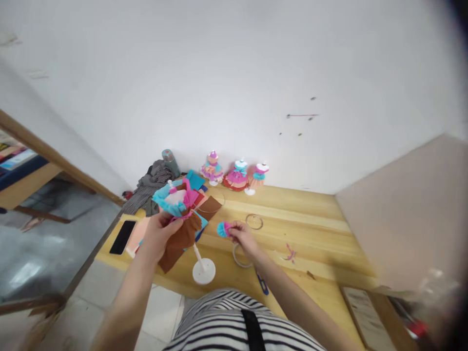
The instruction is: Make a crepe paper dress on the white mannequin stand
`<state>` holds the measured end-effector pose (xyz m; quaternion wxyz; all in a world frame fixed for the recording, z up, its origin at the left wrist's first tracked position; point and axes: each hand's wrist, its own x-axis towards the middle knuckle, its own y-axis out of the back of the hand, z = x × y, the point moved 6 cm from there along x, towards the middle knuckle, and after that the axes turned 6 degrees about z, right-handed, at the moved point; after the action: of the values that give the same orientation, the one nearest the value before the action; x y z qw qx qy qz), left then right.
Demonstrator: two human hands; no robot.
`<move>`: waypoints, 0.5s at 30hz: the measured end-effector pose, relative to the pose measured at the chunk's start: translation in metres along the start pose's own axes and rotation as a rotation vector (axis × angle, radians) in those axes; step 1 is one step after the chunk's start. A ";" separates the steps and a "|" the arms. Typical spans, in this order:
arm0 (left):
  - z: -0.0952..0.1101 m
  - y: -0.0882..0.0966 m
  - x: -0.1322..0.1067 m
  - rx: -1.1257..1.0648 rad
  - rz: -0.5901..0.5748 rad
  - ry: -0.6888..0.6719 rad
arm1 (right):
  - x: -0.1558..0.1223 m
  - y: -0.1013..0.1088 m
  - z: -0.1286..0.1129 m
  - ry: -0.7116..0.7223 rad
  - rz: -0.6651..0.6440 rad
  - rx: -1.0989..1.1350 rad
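Observation:
My left hand [163, 231] is closed around the waist of a miniature dress form [176, 198]. Crinkled blue and pink material wraps the form's top, and brown material hangs below. The form tilts, with its white stand and round base [204, 271] towards me. Between the fingertips of my right hand [240, 232] is a small blue-and-pink pleated piece [223, 229], held in the air to the right of the form. Its exact material is too small to tell.
Three dressed miniature forms [236, 174] stand against the wall. Coloured sheets [210, 208], a phone [123, 237], striped cloth [155, 181] and a bottle [170, 162] lie or stand to the left. Rings [254, 222], a blue-handled tool [262, 284] and pink scraps [290, 253] rest on the wooden table [303, 209].

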<state>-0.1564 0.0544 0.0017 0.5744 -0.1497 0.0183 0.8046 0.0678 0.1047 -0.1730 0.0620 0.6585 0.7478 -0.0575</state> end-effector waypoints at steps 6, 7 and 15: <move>-0.003 -0.113 0.014 0.083 -0.326 -0.099 | -0.039 0.091 -0.127 0.106 0.275 0.264; -0.003 -0.131 0.014 0.085 -0.389 -0.104 | -0.048 0.099 -0.144 0.124 0.299 0.299; 0.000 -0.207 0.007 0.030 -0.647 -0.032 | -0.094 0.122 -0.199 0.143 0.301 0.695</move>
<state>0.0339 0.1306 0.0294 0.8028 -0.1267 -0.0275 0.5820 0.1971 0.0615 0.0384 -0.2095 0.7450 0.5812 -0.2515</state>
